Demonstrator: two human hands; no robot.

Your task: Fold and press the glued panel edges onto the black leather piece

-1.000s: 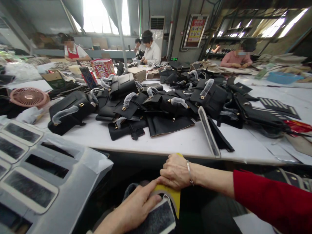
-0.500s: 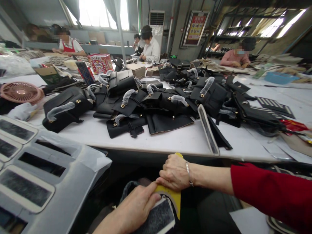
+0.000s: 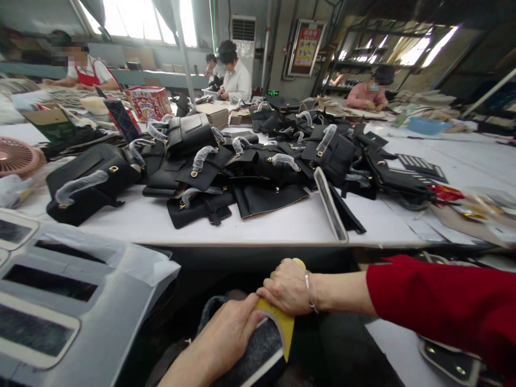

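My right hand [image 3: 287, 287] is wrapped round the handle of a flat yellow scraper [image 3: 285, 325] with a curved edge. That curved edge lies over the far end of a dark, pale-rimmed panel [image 3: 261, 344] on a black bag. With thumb and fingers my left hand [image 3: 226, 333] grips the bag at this panel, its fingertips close to the right hand. A plastic-wrapped bag handle [image 3: 207, 312] shows behind my left wrist. The bag's lower part is hidden in shadow and by my left arm.
Black handbags [image 3: 193, 166] with wrapped handles are piled on the white table [image 3: 133, 228]. A pale-rimmed strip [image 3: 331, 207] leans near its front edge. Left stands a grey board [image 3: 121, 274] with pale-rimmed panels. Several people work behind, one in a red apron [image 3: 86, 78].
The view has turned right, so the table's contents sit further left. The scraper's curved edge has shifted onto the panel's end and covers its pale rim there. Both hands keep their grip.
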